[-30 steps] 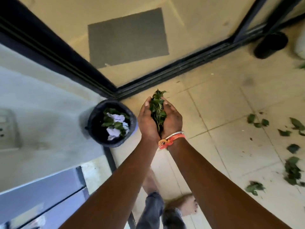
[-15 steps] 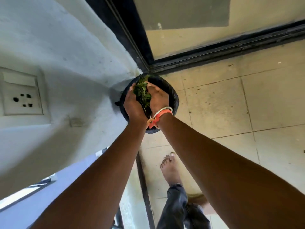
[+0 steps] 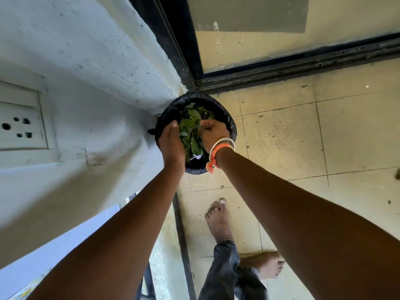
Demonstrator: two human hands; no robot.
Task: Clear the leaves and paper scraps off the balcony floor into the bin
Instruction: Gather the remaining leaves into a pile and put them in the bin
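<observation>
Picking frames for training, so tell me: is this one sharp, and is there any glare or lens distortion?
Head view: leaves and bin are sharp; the wide lens stretches the socket at the left edge; daylight is soft and even, with no glare on the floor.

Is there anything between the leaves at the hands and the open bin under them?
Nothing visible does. The left hand and the right hand are right above the bin, with the leaves between them over its open mouth. No lid is on it.
</observation>
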